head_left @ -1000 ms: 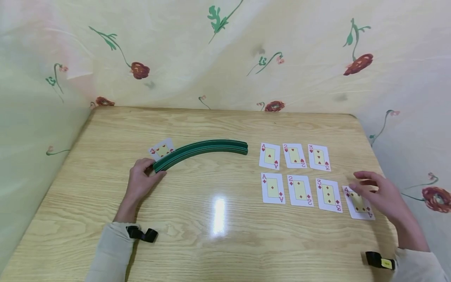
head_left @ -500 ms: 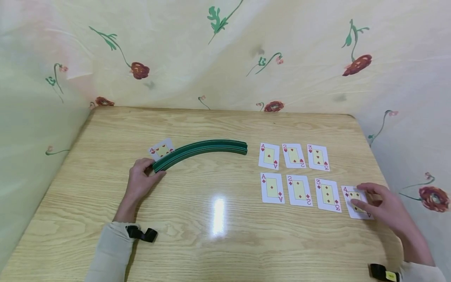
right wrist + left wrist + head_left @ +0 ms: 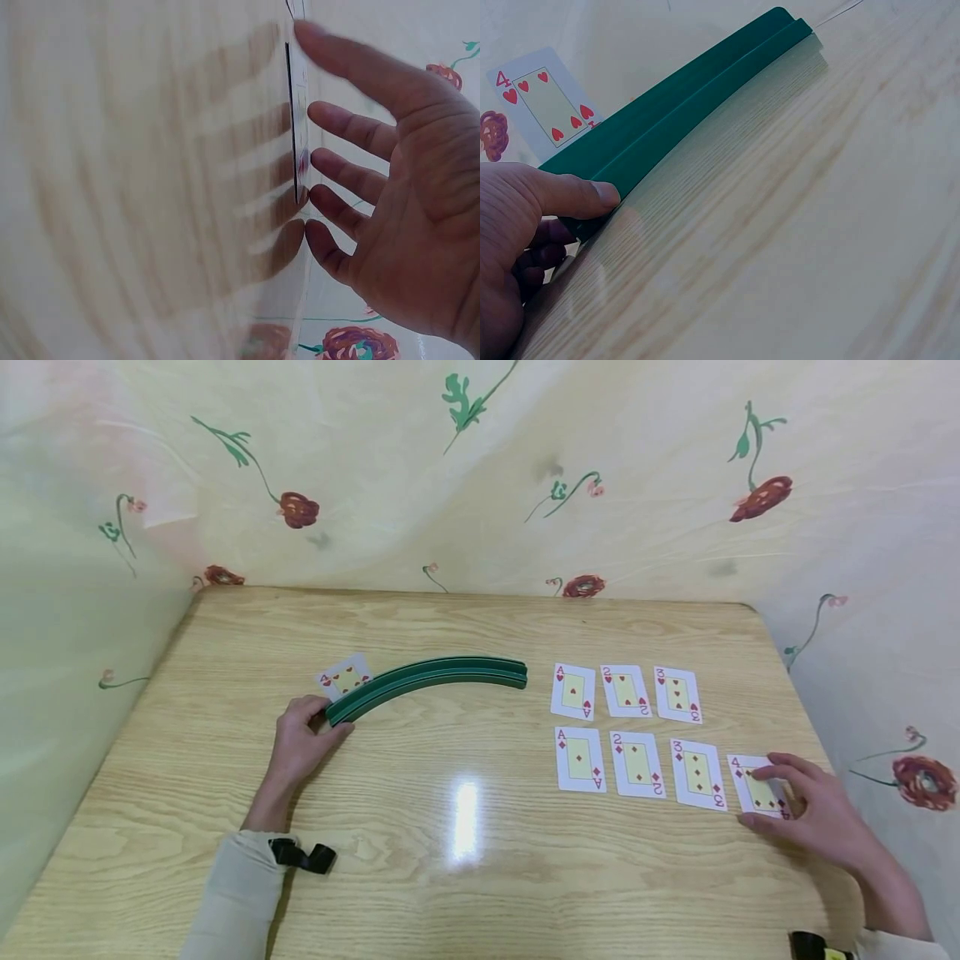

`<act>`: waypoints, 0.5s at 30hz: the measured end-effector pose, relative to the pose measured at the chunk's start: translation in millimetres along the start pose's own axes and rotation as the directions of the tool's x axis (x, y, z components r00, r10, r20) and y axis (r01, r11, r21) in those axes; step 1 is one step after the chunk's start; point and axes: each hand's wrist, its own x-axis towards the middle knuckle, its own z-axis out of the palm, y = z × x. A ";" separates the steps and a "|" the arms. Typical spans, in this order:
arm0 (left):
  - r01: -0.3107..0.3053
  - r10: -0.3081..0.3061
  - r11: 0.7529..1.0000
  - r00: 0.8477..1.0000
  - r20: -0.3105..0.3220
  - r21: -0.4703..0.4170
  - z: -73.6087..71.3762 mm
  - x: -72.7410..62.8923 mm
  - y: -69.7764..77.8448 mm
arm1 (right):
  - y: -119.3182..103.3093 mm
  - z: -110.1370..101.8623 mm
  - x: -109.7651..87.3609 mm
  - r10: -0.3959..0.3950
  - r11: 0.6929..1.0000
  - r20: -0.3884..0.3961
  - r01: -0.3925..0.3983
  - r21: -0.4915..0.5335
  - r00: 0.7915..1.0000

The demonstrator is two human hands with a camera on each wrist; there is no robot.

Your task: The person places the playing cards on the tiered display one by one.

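Pinching, left hand (image 3: pixel 300 745): curved green plastic-looking rack (image 3: pixel 435 672).
Right hand (image 3: pixel 813 814): released; beneath fingers (image 3: pixel 352 129), white rectangular playing card (image 3: pixel 759 795), could slide if brushed.

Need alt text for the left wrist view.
A left hand grips the near end of a long green strip over a wood-grain table; a four of hearts shows behind it, partly hidden.

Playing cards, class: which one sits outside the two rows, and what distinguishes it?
The four of hearts, partly hidden by the curved green card holder in the left hand; the other seven cards form two rows.
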 end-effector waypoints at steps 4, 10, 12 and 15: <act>-0.002 0.002 1.000 1.000 0.001 -0.003 0.0 0.1 0.8 | -1.1 0.8 -0.3 -0.005 0.999 -0.002 0.005 -0.032 1.000; -0.006 0.006 1.000 1.000 -0.002 0.001 0.2 0.2 1.3 | -3.3 1.2 0.8 -0.006 0.997 -0.011 0.005 -0.074 1.000; -0.009 0.009 1.000 1.000 -0.002 0.005 0.0 0.5 1.3 | -2.9 1.9 1.8 -0.008 0.996 -0.018 0.007 -0.091 1.000; -0.010 0.010 1.000 1.000 -0.002 0.008 -0.4 0.6 1.4 | -2.8 2.0 3.9 -0.004 0.994 -0.024 0.001 -0.114 1.000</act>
